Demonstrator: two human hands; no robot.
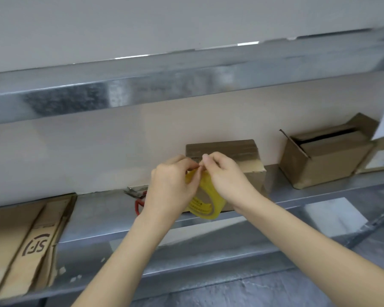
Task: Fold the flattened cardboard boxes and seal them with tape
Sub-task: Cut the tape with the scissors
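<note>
Tape roll [208, 204], clear tape on a yellow core, hangs between both hands, and the step in hand looks like finding and lifting the free end of the tape before any sealing starts. The left hand [171, 187] has its fingers curled over the top of the roll. The right hand [226, 176] meets it fingertip to fingertip and pinches at the roll's upper edge, thumb against forefinger. Whether a loose tab is already caught in that pinch is too small to tell. Most of the roll hangs below the pinch, between the two wrists. Just behind the pinch, partly hidden by the right hand, stands a folded cardboard box [231, 149] with its top flaps closed. It rests on the metal shelf [98, 213], and its far corner shows a pale strip that may be tape. The next move probably calls for peeling out enough tape to span the flap seam, then carrying it forward from the grip onto the box top. Red-handled scissors [139, 199] lie just beyond the left hand. Flattened boxes [20, 240], one with a printed logo, lie well off to the left of the grip, and an open-topped box [324, 160] stands well to its right.
</note>
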